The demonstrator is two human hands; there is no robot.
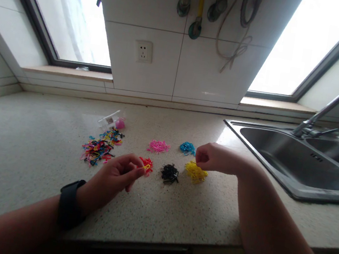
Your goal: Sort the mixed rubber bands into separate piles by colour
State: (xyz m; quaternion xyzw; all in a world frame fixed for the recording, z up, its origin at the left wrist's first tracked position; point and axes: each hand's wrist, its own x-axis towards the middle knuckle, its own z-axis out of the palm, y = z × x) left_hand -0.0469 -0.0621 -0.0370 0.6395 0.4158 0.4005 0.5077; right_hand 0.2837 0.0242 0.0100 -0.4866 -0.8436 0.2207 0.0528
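Grip of the left hand (114, 174): narrow, with thumb and forefinger pinched on a yellow loop (146, 167), just in front of the red pile in this view. Right hand (212, 157): fingers curled inward at the far edge of the yellow pile (196, 173); whether its grip holds anything cannot be told, as the fingertips are hidden.

Setting, from largest to smallest. A speckled tabletop (130, 219) bears all the loops; a steel sink (280, 154) is set into it on the right. Left of the hands lies the mixed heap (99, 150), many-coloured and loosely scattered, with a clear packet (108, 119) and a round pink object (120, 124) just behind it. Single-colour piles stand apart — pink (158, 146) and blue (187, 148) in the farther row, red (150, 165), black (169, 173) and yellow in the nearer.

Handling note. So thin a loop, probably elastic, is best kept in a light fingertip pinch — firm pressure may stretch it or make it spring away. Keeping the knuckles and the right wrist clear of the neighbouring piles should prevent strays, and releasing low should limit scatter.
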